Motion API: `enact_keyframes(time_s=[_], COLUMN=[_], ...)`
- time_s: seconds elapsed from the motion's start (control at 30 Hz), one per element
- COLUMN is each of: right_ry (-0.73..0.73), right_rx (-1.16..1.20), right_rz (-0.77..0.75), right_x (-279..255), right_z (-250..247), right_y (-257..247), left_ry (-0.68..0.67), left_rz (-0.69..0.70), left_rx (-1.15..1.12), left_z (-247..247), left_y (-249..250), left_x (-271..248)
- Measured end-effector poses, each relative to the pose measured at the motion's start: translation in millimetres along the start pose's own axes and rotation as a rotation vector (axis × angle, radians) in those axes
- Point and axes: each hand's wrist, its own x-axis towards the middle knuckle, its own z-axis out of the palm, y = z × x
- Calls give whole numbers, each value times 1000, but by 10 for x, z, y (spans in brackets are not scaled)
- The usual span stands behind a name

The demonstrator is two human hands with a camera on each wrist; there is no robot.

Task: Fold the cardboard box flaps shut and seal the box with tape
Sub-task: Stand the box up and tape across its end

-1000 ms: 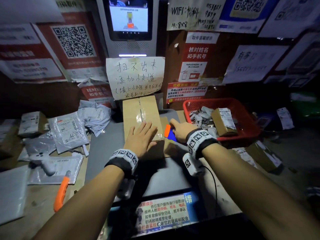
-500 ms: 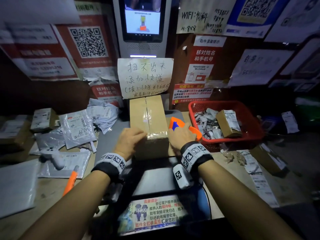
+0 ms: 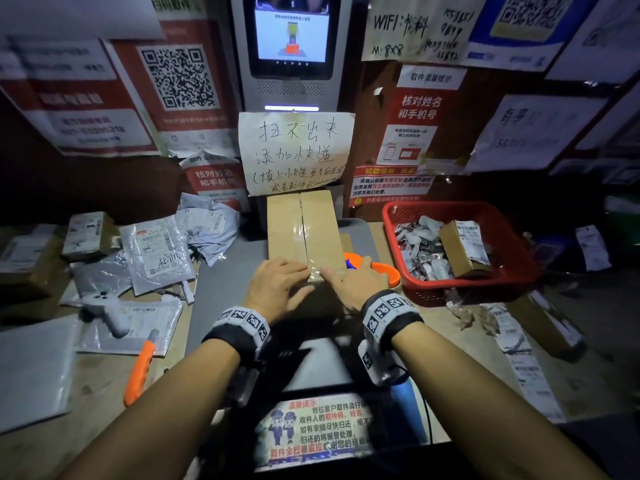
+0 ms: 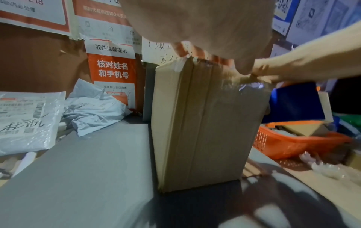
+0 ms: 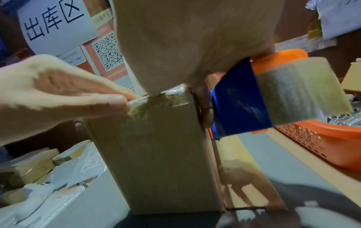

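A wall note (image 3: 412, 31) reads "WIFI". The left hand (image 3: 277, 289) lies flat, pressing tape (image 3: 313, 251) onto the box (image 3: 287, 230) at its near edge. The right hand (image 3: 353, 287) grips the dispenser (image 3: 377, 268) beside the box, forefinger on the tape.

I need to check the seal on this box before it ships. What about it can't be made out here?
- Tape far end: head view, too dim.
- Tape under both hands: left hand and right hand cover the near edge.
- Box bottom seam: rests on the table in every view.
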Motion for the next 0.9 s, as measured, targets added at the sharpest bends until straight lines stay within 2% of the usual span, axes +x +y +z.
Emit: enact_keyframes(time_s=[0.13, 0.27, 0.4, 0.5, 0.63, 0.7, 0.73, 0.83, 0.87, 0.9], right_ry=[-11, -22, -44, -90, -110, -173, -189, -136, -101, -57], right_rx=[-23, -76, -145, 0, 91, 132, 117, 155, 188, 183], right_rz=[-12, -21, -77, -77, -16, 12, 4, 32, 67, 79], right_x=[-63, -87, -97, -133, -112, -36, -14, 50, 38, 27], right_z=[-59, -153, -168, -184, -215, -206, -228, -229, -248, -263], right_y=[-18, 14, 58, 143, 188, 238, 272, 369, 363, 353], left_ry=[-70, -143, -261, -378, -386, -304, -186, 252, 324, 319], left_rz=[-76, -68, -173, -244, -233, -221, -276, -651, -786, -905], left_rx=[22, -120, -216, -242, -199, -239, -299, -443, -451, -465], left_z=[61, 77, 3, -26, -53, -136, -183, -271, -254, -213], left_y=[17, 20, -16, -56, -25, 11, 24, 4, -17, -44], left_x=[175, 209, 222, 205, 221, 236, 232, 179, 149, 130])
